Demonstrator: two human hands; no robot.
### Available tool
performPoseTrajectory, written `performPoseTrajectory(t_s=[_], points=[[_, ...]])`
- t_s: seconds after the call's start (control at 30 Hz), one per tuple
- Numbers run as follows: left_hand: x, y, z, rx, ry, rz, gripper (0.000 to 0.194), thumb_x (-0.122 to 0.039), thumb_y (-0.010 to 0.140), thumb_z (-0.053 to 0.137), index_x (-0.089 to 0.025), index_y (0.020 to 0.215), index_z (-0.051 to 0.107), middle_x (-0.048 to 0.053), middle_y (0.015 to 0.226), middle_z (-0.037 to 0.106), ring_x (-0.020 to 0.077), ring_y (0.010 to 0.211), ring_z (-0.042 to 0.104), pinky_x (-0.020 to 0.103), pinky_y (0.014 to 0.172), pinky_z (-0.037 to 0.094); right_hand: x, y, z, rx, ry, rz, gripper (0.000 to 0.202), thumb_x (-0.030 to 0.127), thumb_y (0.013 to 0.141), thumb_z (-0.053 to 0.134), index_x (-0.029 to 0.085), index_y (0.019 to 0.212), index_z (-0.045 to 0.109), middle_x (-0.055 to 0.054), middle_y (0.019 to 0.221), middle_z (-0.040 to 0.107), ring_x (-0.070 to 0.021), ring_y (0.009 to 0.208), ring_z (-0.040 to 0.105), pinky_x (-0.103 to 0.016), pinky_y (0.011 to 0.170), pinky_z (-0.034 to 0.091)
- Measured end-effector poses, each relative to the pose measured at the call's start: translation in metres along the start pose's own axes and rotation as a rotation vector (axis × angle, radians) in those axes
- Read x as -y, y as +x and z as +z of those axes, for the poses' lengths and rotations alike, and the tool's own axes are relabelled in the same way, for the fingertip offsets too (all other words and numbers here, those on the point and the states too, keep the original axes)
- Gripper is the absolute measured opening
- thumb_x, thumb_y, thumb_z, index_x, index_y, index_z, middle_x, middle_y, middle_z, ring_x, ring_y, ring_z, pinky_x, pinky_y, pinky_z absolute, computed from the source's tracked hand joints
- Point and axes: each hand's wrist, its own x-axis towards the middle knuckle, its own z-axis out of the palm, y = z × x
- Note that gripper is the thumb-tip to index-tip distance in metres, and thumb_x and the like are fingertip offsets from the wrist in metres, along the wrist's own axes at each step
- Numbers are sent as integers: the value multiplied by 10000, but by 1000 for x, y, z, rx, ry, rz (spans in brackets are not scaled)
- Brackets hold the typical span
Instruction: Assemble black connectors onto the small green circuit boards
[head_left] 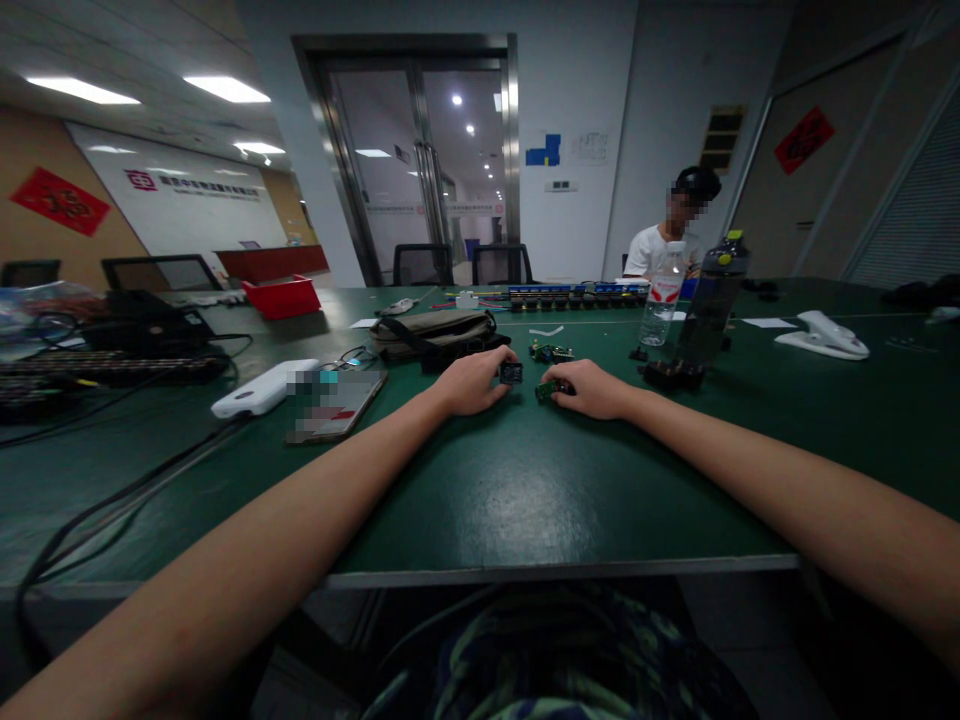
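Observation:
Between the thumb and fingers of my left hand (474,381) is a small black block-shaped part (511,373); its exact kind is too small to make out. My right hand (592,388) pinches a small green circuit board (547,390) that has a dark part at its edge. The two held pieces are apart, with a narrow gap between them over the green table (517,490). Just beyond my hands, more small green circuit boards (551,351) lie on the tabletop.
A grey-brown pouch (435,333), a phone (341,405) and a white power bank (262,388) lie to the left. A water bottle (661,300) and a dark bottle (712,305) stand right. A red bin (283,297) is farther back. Another person (667,245) sits across the table.

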Motion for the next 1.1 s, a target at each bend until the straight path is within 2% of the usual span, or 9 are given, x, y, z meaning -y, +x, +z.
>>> performPoseTrajectory(t_s=[1.1], points=[[0, 0, 0, 14, 17, -14, 390, -314, 861, 568, -216, 1230, 490, 86, 1175, 676, 265, 1071, 672, 380, 923, 518, 0, 0, -1, -12, -12, -14, 236, 139, 828, 645, 155, 1055, 708, -78, 962, 732, -174, 827, 648, -274, 780, 453]])
